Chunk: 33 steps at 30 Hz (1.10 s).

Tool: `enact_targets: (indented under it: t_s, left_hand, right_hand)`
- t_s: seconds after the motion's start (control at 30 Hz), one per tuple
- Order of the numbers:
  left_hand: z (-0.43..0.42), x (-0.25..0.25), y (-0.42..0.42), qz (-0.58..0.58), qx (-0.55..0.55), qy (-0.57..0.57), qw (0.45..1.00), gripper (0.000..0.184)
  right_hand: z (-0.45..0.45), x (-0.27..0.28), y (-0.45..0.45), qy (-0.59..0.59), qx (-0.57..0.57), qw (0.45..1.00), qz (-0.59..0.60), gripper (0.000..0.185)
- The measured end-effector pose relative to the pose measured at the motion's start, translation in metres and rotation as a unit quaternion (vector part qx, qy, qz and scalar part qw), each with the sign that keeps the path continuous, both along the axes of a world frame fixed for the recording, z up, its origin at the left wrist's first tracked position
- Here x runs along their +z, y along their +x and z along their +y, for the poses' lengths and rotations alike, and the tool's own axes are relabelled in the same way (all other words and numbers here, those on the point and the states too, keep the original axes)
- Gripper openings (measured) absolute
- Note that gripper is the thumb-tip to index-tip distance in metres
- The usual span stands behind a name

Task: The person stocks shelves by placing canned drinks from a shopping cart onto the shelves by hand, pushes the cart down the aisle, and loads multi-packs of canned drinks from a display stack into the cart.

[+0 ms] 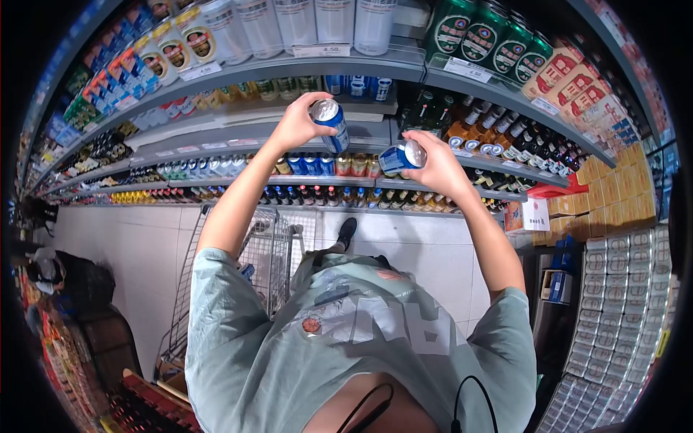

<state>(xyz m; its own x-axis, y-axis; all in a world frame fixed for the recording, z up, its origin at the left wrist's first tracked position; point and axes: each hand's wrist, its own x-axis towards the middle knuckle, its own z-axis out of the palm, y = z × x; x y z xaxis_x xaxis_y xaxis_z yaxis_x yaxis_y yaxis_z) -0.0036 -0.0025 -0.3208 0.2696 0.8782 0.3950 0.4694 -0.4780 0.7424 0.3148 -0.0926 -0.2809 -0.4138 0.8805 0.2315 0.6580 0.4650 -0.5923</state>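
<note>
My left hand (300, 121) is wrapped round a blue drink can (336, 136), its silver top facing up toward me. To the right, my right hand (437, 167) grips a second blue can (393, 158), which is tilted so that its silver lid points toward my palm. Both cans are held apart from each other in front of a shelf (364, 133) of the drinks rack. Blue cans (356, 87) stand on the shelf just beyond my left hand. Dark green bottles (424, 112) stand behind my right hand.
A wire shopping cart (268, 249) stands at my left side. White and green cans (484, 35) line the top shelf. Yellow cartons (606, 189) and stacked packs of cans (622, 289) are at the right. Another person (49, 270) is at the far left.
</note>
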Motion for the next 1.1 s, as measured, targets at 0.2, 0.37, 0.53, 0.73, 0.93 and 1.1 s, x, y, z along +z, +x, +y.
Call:
enact_targets:
  t_s: [0.2, 0.37, 0.53, 0.73, 0.93, 1.1]
  left_hand:
    - [0.079, -0.007, 0.023, 0.046, -0.15, -0.096, 0.983, 0.074]
    - [0.126, -0.033, 0.037, 0.065, -0.18, -0.104, 0.976, 0.073]
    - [0.153, -0.068, 0.045, 0.021, -0.262, -0.141, 0.954, 0.079]
    - [0.169, -0.095, 0.049, 0.032, -0.332, -0.112, 0.936, 0.078]
    - [0.164, -0.083, 0.056, 0.123, -0.283, -0.115, 0.944, 0.07]
    - [0.154, -0.088, 0.052, 0.094, -0.269, -0.159, 0.945, 0.066]
  right_hand:
    - [0.075, 0.005, -0.004, -0.009, 0.005, 1.0, -0.006, 0.068]
    - [0.135, -0.015, -0.015, 0.008, 0.027, 0.998, -0.058, 0.068]
    - [0.175, -0.027, -0.028, -0.037, 0.043, 0.977, -0.206, 0.072]
    - [0.201, -0.058, -0.027, -0.098, 0.039, 0.96, -0.261, 0.078]
    - [0.219, -0.062, -0.022, -0.138, 0.062, 0.947, -0.282, 0.077]
    - [0.224, -0.063, -0.025, -0.169, 0.089, 0.958, -0.215, 0.061]
